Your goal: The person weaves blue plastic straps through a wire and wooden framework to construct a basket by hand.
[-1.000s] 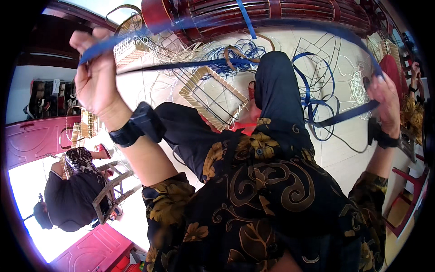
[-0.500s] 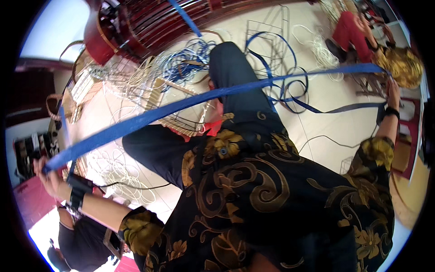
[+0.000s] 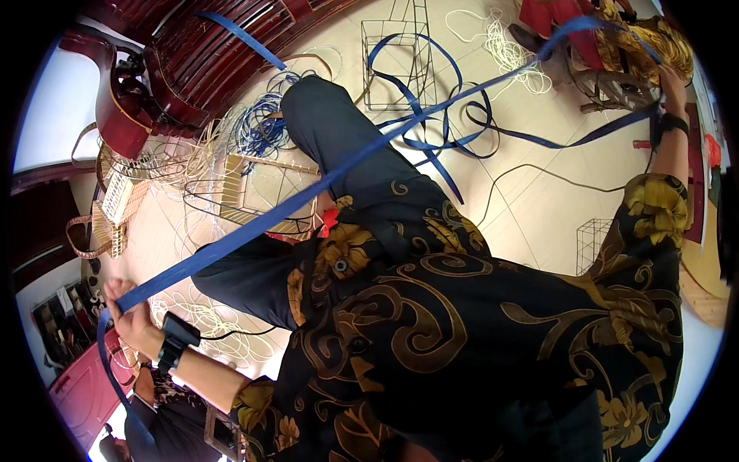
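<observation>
A long flat blue strap (image 3: 254,229) runs slantwise across my lap between my two outstretched hands. At the left, my left hand (image 3: 136,322) is closed round it, and a tail of the strap hangs down past the fingers. Far to the right, my right hand (image 3: 673,86) pinches the strap, which bows upward in a loop just before reaching it. From beside that hand a further length of blue strap (image 3: 566,145) drops to the floor and lies there in loose curls. Both my wrists carry dark bands, the left one with a small box.
Wire frames (image 3: 396,65) stand on the tiled floor, near a partly woven frame (image 3: 231,189) and tangled blue strands (image 3: 265,127). Pale cord lies in heaps (image 3: 504,54). A dark red wooden bench (image 3: 208,54) fills the back left. Other people sit at far right and lower left.
My left hand has shifted up and inward, and a tail of strap now hangs from it. Near my right hand the strap has gone from fairly straight to bowed. The whole view has turned.
</observation>
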Motion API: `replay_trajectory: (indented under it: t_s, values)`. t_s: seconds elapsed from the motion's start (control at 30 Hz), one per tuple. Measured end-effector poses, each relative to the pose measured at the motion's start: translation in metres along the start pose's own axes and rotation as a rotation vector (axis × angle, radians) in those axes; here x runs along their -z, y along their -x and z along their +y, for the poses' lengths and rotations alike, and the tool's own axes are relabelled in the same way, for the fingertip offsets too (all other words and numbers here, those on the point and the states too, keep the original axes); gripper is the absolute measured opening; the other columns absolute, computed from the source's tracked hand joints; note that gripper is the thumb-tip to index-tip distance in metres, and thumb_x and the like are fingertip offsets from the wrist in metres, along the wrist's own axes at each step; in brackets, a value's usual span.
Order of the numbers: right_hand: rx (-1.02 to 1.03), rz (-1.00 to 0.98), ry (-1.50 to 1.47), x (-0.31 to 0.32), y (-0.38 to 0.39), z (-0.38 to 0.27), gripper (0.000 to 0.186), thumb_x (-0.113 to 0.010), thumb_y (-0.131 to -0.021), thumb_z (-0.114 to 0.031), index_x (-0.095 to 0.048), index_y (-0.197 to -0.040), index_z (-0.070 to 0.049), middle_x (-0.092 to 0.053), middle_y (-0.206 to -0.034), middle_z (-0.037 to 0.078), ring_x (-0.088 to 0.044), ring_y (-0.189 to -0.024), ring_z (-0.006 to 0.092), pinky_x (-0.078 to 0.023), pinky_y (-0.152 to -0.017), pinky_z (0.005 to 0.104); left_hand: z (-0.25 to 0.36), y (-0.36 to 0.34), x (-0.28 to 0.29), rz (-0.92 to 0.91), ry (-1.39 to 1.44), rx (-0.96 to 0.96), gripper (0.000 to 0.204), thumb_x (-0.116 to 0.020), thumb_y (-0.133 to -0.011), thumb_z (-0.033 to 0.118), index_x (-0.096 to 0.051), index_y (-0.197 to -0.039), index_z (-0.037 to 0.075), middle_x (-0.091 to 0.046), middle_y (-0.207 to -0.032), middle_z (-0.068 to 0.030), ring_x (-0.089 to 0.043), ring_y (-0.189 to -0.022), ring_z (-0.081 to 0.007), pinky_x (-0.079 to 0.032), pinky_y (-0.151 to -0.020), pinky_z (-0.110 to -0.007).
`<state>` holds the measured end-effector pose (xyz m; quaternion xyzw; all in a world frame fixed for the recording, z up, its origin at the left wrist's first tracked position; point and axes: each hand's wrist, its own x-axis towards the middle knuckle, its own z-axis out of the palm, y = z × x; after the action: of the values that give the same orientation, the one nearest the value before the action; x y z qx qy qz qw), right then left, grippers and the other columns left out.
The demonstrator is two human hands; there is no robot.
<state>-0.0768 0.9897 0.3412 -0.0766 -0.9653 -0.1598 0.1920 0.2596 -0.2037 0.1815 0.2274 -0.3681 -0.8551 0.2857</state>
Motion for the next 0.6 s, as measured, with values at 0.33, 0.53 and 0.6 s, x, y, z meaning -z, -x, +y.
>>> replay_trajectory:
  t_s: [0.33, 0.53, 0.6]
  values:
    - [0.475, -0.4, -1.335, 0.11, 0.129, -0.495, 0.023, -0.061, -0.089, -0.013, -0.065, -0.111, -0.007, -0.066, -0.103, 0.008, -0.06, -0.096, 0.0139, -0.049, -0.084, 0.0265, -0.14, 0.132, -0.218, -0.197, -0.23, 0.064, 0.055, -0.04, -0.101, 0.033, -0.027, -0.146, 0.004, -0.045, -0.136, -0.0281, -0.041, -0.13, -0.0348, -0.034, -0.105, -0.051]
    - [1.005, -0.808, -1.685, 0.167, 0.213, -0.643, 0.039, -0.06, -0.093, -0.022, -0.054, -0.125, -0.002, -0.065, -0.109, 0.01, -0.059, -0.095, 0.0122, -0.048, -0.082, 0.0267, -0.186, 0.19, -0.259, -0.41, -1.23, 0.276, 0.031, -0.042, -0.101, 0.019, -0.055, -0.122, 0.002, -0.061, -0.089, -0.0075, -0.059, -0.084, -0.0167, -0.047, -0.078, -0.028]
    - [1.094, -1.031, -1.712, 0.18, 0.239, -0.668, 0.044, -0.059, -0.094, -0.022, -0.048, -0.129, 0.001, -0.065, -0.103, 0.012, -0.06, -0.091, 0.0105, -0.049, -0.078, 0.0256, -0.217, 0.208, -0.233, -0.464, -0.904, 0.141, 0.028, -0.049, -0.098, 0.016, -0.054, -0.118, -0.004, -0.058, -0.095, -0.0112, -0.056, -0.089, -0.0185, -0.046, -0.079, -0.031]
